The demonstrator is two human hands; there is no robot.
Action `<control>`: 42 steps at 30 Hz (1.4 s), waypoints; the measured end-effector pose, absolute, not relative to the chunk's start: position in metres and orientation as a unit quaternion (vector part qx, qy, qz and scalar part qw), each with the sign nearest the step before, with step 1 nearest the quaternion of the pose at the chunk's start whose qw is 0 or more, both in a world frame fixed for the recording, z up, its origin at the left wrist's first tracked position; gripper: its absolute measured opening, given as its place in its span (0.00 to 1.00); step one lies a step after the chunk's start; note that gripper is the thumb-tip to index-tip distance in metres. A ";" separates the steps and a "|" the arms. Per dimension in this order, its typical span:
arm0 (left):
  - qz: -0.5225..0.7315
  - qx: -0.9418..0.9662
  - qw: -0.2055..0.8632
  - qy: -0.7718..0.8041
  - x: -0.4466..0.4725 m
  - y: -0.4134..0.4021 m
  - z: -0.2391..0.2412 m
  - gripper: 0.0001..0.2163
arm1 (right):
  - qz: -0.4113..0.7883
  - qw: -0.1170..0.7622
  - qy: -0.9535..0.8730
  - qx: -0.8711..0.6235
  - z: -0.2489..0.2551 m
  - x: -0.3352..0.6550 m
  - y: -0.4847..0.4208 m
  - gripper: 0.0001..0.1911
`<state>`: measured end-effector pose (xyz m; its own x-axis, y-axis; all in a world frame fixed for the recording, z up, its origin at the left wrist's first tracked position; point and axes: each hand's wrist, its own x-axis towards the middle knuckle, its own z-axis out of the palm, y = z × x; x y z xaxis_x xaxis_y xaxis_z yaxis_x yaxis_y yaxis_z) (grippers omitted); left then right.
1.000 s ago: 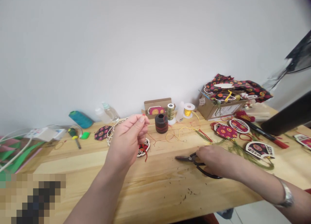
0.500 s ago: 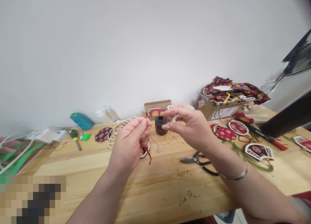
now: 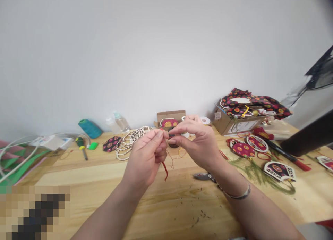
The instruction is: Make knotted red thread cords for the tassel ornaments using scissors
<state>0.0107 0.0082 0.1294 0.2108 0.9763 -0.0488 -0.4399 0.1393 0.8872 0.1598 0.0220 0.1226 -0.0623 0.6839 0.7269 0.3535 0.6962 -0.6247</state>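
Note:
My left hand (image 3: 147,156) is raised over the wooden table (image 3: 104,184), its thumb and forefinger pinched on a red cord (image 3: 164,170) whose end hangs below the hand. My right hand (image 3: 199,139) has come up against it, fingertips pinched on the same cord right at the left fingertips. Behind both hands stands a dark spool (image 3: 173,143) wound with red thread, mostly hidden. Black scissors (image 3: 204,176) lie on the table under my right wrist.
A stack of pale wooden cut-out frames (image 3: 128,142) lies left of the hands. Further left are a teal spool (image 3: 90,128), a screwdriver (image 3: 81,145) and cables. At right stand a cardboard box (image 3: 235,123) of patterned fabric, several fabric ornaments (image 3: 241,149) and green tassels (image 3: 256,170).
My right hand let go of the scissors on the table, rose and came to the left hand's fingertips. The left hand kept its pinch on the red cord.

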 end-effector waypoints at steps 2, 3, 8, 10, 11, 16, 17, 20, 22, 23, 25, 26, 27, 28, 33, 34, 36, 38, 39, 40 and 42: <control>0.520 0.399 0.670 0.348 0.011 0.008 0.129 0.08 | 0.120 0.588 -0.718 -0.352 0.123 0.160 0.022 0.06; 0.519 0.406 0.665 0.352 0.011 0.008 0.129 0.08 | 0.107 0.588 -0.722 -0.348 0.124 0.162 0.021 0.07; 0.520 0.445 0.619 0.385 0.010 0.011 0.127 0.09 | 0.084 0.496 -0.818 -0.279 0.138 0.173 0.009 0.07; 0.509 0.459 0.614 0.391 0.011 0.010 0.126 0.09 | 0.093 0.466 -0.838 -0.268 0.141 0.177 0.007 0.06; 0.503 0.465 0.614 0.391 0.011 0.010 0.125 0.10 | 0.093 0.468 -0.834 -0.277 0.141 0.177 0.007 0.06; 0.482 0.485 0.620 0.385 0.013 0.005 0.124 0.11 | 0.076 0.513 -0.779 -0.353 0.135 0.176 0.015 0.05; 0.478 0.489 0.619 0.386 0.013 0.004 0.124 0.11 | 0.079 0.511 -0.777 -0.360 0.134 0.176 0.016 0.05; 0.466 0.502 0.617 0.387 0.013 0.004 0.124 0.11 | 0.088 0.502 -0.778 -0.366 0.133 0.177 0.018 0.06; 0.454 0.520 0.612 0.387 0.013 0.005 0.123 0.12 | 0.092 0.500 -0.777 -0.371 0.133 0.177 0.018 0.06; 0.448 0.529 0.608 0.388 0.013 0.005 0.122 0.13 | 0.094 0.500 -0.775 -0.374 0.134 0.178 0.018 0.06; 0.439 0.547 0.597 0.389 0.011 0.006 0.120 0.14 | 0.098 0.501 -0.773 -0.376 0.135 0.178 0.018 0.06; 0.438 0.555 0.590 0.391 0.011 0.007 0.118 0.15 | 0.101 0.502 -0.773 -0.375 0.135 0.178 0.019 0.06; 0.436 0.562 0.583 0.393 0.010 0.007 0.117 0.15 | 0.104 0.502 -0.774 -0.373 0.135 0.178 0.019 0.06; 0.433 0.569 0.577 0.395 0.009 0.007 0.116 0.14 | 0.109 0.501 -0.774 -0.370 0.135 0.178 0.020 0.06; 0.424 0.595 0.553 0.400 0.006 0.006 0.115 0.13 | 0.157 0.496 -0.767 -0.376 0.136 0.179 0.024 0.08; 0.423 0.598 0.550 0.401 0.006 0.005 0.116 0.12 | 0.166 0.495 -0.765 -0.377 0.136 0.179 0.024 0.08; 0.420 0.600 0.547 0.405 0.006 0.004 0.117 0.12 | 0.180 0.491 -0.764 -0.377 0.136 0.180 0.025 0.07; 0.416 0.600 0.550 0.405 0.007 0.003 0.118 0.13 | 0.193 0.486 -0.763 -0.380 0.137 0.181 0.026 0.06; 0.415 0.600 0.552 0.403 0.007 0.002 0.119 0.13 | 0.201 0.483 -0.763 -0.380 0.137 0.182 0.026 0.07; 0.414 0.601 0.554 0.401 0.007 0.002 0.119 0.13 | 0.210 0.480 -0.765 -0.373 0.137 0.182 0.027 0.08; 0.410 0.603 0.555 0.400 0.007 0.002 0.118 0.13 | 0.232 0.479 -0.773 -0.345 0.137 0.184 0.028 0.09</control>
